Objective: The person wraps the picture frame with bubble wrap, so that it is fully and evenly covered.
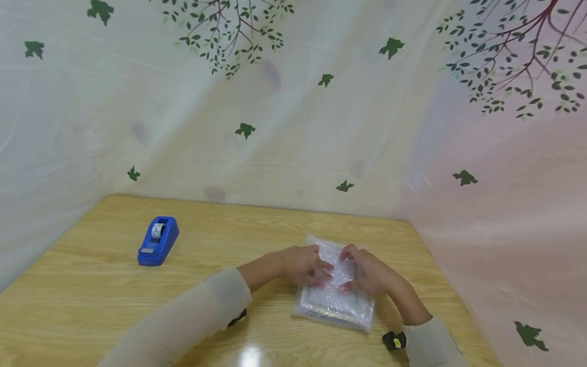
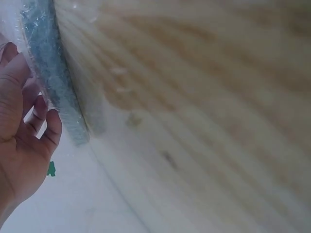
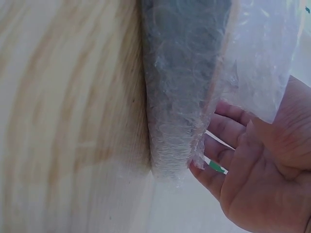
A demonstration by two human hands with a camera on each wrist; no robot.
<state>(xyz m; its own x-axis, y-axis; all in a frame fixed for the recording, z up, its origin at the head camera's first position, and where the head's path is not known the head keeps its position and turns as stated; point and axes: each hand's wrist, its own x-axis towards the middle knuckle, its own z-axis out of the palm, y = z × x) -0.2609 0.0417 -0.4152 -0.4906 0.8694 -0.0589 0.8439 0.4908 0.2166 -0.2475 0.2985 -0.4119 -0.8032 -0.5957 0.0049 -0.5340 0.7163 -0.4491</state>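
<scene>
A flat rectangular package in clear bubble wrap (image 1: 337,306) lies on the wooden table, with both hands on its upper side. My left hand (image 1: 304,265) rests on its left part, fingers spread and slightly bent on the wrap. From the right, my right hand (image 1: 371,272) touches the wrap with bent fingers and thumb apart. In the left wrist view, the left hand (image 2: 29,121) lies along the package's edge (image 2: 53,73). The right wrist view has the right hand (image 3: 262,165) with fingertips against the wrap's edge (image 3: 177,97); a loose flap of wrap (image 3: 262,43) extends by the thumb. The wrapped item is blurred.
A blue tape dispenser (image 1: 158,242) with a roll of tape stands on the left of the wooden table (image 1: 215,229). A pale cloth backdrop (image 1: 284,158) with printed leaves and branches surrounds the table's back and sides.
</scene>
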